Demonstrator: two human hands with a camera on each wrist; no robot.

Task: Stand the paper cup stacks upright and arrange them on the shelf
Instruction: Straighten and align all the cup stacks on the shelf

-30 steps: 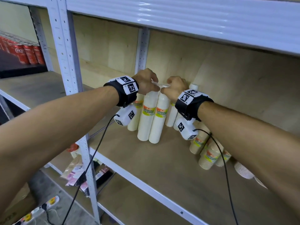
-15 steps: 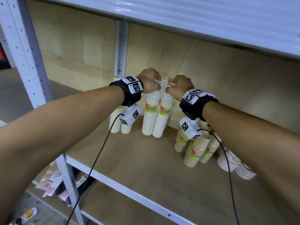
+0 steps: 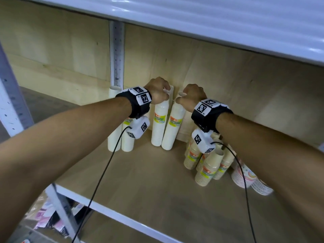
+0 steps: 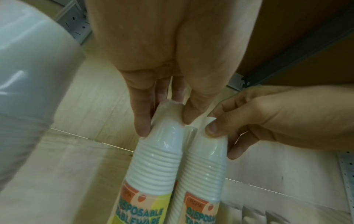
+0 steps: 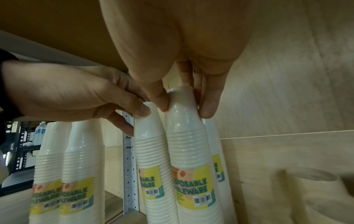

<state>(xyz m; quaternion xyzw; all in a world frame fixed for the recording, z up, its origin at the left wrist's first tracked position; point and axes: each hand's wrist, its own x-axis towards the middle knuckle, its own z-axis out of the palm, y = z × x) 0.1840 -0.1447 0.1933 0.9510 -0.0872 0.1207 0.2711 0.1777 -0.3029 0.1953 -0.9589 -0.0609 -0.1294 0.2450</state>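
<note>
Two tall white paper cup stacks in plastic wrap stand side by side near the shelf's back wall. My left hand [image 3: 158,92] pinches the top of the left stack [image 3: 159,127], thumb and fingers around its tip. My right hand [image 3: 190,97] grips the top of the right stack [image 3: 173,130] the same way. Up close, the left hand [image 4: 166,121] holds its stack [image 4: 157,159], and the right hand [image 5: 185,106] holds its stack [image 5: 189,144]. Both stacks lean slightly, bases at the shelf board [image 3: 140,181].
Two more white stacks [image 3: 121,139] stand upright to the left by the metal post [image 3: 116,53]. Another white stack [image 5: 215,144] stands behind the held pair. Beige cup stacks [image 3: 208,165] cluster at the right, with patterned cups [image 3: 243,174] lying beyond. The upper shelf [image 3: 210,20] hangs low overhead.
Both hands have moved the two held stacks to the right, opening a gap from the left pair. My view has swung right, so the red cans have left the frame.
</note>
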